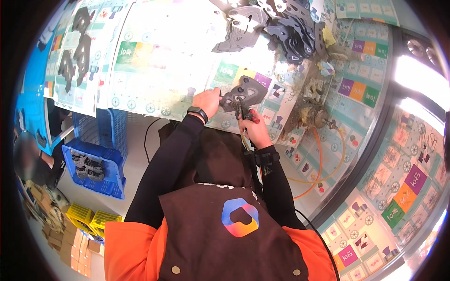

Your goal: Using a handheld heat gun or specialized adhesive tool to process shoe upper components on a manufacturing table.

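A dark grey moulded plastic part (253, 91) with round holes lies over the near edge of the paper-covered table. My left hand (206, 102), a dark watch on its wrist, is closed with its fingertips at the part's left end. My right hand (257, 131) grips a dark hand tool with red bits (247, 114), whose front end meets the part's lower side. The fingers partly cover the tool, so its exact kind does not show.
Similar grey plastic parts (290, 35) are heaped at the table's back right; several more (82, 51) lie far left. A dirty fixture (318, 114) and an orange hose (320, 159) are at right. Blue crates (118, 175) and another person (40, 164) are at left.
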Demonstrator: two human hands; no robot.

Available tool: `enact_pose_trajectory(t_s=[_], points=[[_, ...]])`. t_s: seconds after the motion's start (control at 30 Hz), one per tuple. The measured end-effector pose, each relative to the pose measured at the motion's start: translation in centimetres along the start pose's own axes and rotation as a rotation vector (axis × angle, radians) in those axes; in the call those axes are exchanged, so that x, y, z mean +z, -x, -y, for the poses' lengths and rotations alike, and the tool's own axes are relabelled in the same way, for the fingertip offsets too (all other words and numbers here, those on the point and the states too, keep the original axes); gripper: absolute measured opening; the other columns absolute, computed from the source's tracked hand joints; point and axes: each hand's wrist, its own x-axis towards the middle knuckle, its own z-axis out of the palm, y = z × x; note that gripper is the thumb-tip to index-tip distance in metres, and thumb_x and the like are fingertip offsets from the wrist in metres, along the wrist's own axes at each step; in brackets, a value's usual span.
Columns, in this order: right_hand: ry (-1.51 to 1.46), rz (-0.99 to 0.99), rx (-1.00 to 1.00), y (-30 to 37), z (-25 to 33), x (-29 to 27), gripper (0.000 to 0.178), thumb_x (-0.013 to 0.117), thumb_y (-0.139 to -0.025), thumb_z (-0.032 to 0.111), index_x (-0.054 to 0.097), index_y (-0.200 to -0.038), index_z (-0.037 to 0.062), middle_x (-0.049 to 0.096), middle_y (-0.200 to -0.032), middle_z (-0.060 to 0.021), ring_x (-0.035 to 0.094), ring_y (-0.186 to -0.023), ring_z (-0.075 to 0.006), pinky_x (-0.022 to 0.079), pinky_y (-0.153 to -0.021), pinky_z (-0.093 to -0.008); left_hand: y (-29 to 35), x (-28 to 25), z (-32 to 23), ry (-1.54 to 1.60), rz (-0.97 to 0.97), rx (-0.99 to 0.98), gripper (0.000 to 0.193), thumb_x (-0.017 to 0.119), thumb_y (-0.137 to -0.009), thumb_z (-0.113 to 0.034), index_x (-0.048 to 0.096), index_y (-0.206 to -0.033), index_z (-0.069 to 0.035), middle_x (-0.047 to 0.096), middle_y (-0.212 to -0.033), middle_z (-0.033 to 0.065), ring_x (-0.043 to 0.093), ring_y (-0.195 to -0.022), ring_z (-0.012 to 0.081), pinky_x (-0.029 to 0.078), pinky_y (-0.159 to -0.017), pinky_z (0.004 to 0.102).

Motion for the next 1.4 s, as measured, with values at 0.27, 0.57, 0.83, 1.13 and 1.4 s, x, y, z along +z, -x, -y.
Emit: enact_pose_trajectory(t_s=[0.27,0.57,0.83,1.13,1.4], points=[[-0.022,0.097,-0.070,2.2,0.1,0.3,0.041,0.060,-0.079,0.000,0.058,-0.120,-0.0026,0.066,-0.094,-0.0084,0.064,-0.083,-0.0186,0.050,-0.077,-0.0306,1.4,0.4,2.7,0.150,-0.126,0.127,0.016,0.063,-0.087,-0.026,0.062,-0.088,-0.009,0.065,-0.076,0.0197,0.065,-0.076,0.0415,0.048,-0.065,0.0537],[-0.114,-0.098,-0.222,5.8,5.1,-4.6,0.042,0.049,-0.072,0.004,0.056,-0.113,-0.0024,0.071,-0.089,-0.0147,0.050,-0.047,-0.0136,0.041,-0.043,-0.0252,4.3,-23.1,12.6,1.477,-0.653,0.053,0.013,0.060,-0.095,-0.014,0.061,-0.100,-0.003,0.062,-0.081,0.0013,0.055,-0.065,0.0086,0.047,-0.057,0.0244],[-0.086,-0.122,-0.238,4.4,4.1,-4.5,0.034,0.054,-0.076,0.004,0.060,-0.110,0.0032,0.071,-0.090,-0.0087,0.057,-0.062,-0.0107,0.042,-0.047,-0.0222,-1.7,-25.1,19.2,-0.042,-0.484,-0.469,0.058,0.074,-0.081,-0.049,0.061,-0.102,0.004,0.070,-0.085,0.0185,0.069,-0.077,0.0337,0.053,-0.069,0.0432],[-0.120,-0.125,-0.134,6.8,4.4,-6.4,0.039,0.052,-0.075,0.002,0.057,-0.113,0.0010,0.070,-0.089,-0.0106,0.055,-0.059,-0.0114,0.043,-0.047,-0.0239,-13.9,-9.5,-2.3,-0.253,-0.302,0.073,0.044,0.082,-0.071,-0.025,0.061,-0.103,-0.003,0.054,-0.112,0.0182,0.052,-0.111,0.0362,0.048,-0.093,0.0431],[-0.210,-0.245,-0.181,8.5,0.5,-8.5,0.036,0.053,-0.074,0.002,0.059,-0.110,0.0009,0.069,-0.088,-0.0097,0.053,-0.056,-0.0104,0.041,-0.046,-0.0232,-15.8,-11.0,-0.2,0.029,-0.025,0.019,0.035,0.078,-0.076,-0.017,0.057,-0.101,-0.003,0.064,-0.098,0.0164,0.066,-0.092,0.0314,0.053,-0.078,0.0381]])
